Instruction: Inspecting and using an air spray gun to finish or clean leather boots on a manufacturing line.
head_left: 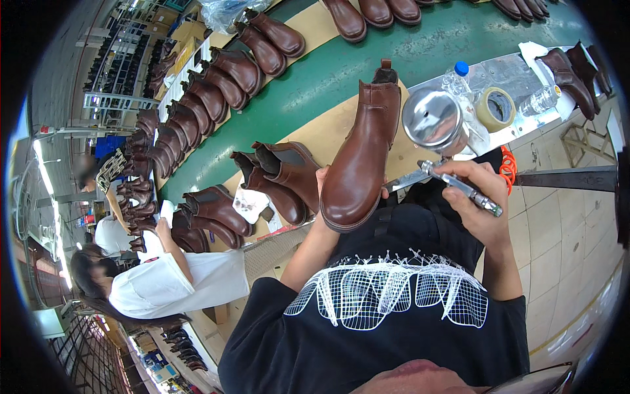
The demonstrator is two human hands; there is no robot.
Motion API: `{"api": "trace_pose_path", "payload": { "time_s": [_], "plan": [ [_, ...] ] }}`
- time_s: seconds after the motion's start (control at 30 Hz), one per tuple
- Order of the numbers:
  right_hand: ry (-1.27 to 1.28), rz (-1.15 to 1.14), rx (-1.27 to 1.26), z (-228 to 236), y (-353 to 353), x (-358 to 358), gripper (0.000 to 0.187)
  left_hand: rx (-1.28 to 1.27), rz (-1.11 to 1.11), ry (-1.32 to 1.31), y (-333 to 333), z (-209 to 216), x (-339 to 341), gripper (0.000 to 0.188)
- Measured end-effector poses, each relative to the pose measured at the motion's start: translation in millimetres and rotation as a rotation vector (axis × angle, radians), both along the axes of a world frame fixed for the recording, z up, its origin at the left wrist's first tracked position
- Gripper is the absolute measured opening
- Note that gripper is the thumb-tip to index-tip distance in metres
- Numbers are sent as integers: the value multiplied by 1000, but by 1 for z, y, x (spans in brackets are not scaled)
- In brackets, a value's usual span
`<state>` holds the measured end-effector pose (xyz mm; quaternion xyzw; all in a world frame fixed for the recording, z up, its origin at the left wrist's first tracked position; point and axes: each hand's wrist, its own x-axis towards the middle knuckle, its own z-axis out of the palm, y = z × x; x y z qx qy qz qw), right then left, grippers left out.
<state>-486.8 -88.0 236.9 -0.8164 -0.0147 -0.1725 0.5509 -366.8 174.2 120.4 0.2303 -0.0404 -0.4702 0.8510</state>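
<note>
My left hand [320, 231] grips a brown leather ankle boot [359, 154] from behind and beneath, its toe toward me and its pull tab at the far end. The boot hides most of those fingers. In my right hand [484, 205] is a small spray gun [461, 184], its metal body between thumb and fingers, with a shiny round paint cup [433, 121] on its far side. The gun's front points left toward the boot, apart from it. Left of the boot, a pair of brown boots [289, 172] stands on the brown-papered bench edge.
A stained white cloth [251, 205] lies by the boots. A tape roll [494, 109], a blue-capped bottle [461, 71] and a clear bottle [539, 100] stand at right. An orange coiled hose [507, 169] hangs nearby. Boots line the green conveyor [308, 95]. A co-worker [164, 279] stands left.
</note>
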Motion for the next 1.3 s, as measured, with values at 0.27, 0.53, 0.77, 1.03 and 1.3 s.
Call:
{"api": "trace_pose_path", "payload": {
  "time_s": [0.27,0.53,0.77,1.03,1.3],
  "plan": [
    [152,41,-32,-4,2,-8,23,-133,58,96,-3,4,-2,87],
    [75,-76,110,8,-6,-6,28,126,100,49,4,-2,-14,84],
    [-56,-62,118,29,-7,-1,29,374,256,-178,-2,3,-21,79],
    [12,-101,182,7,-8,2,23,346,268,-160,4,1,-21,77],
    [13,-159,300,1,-17,-6,24,388,287,-207,2,3,-21,78]
  ]
}}
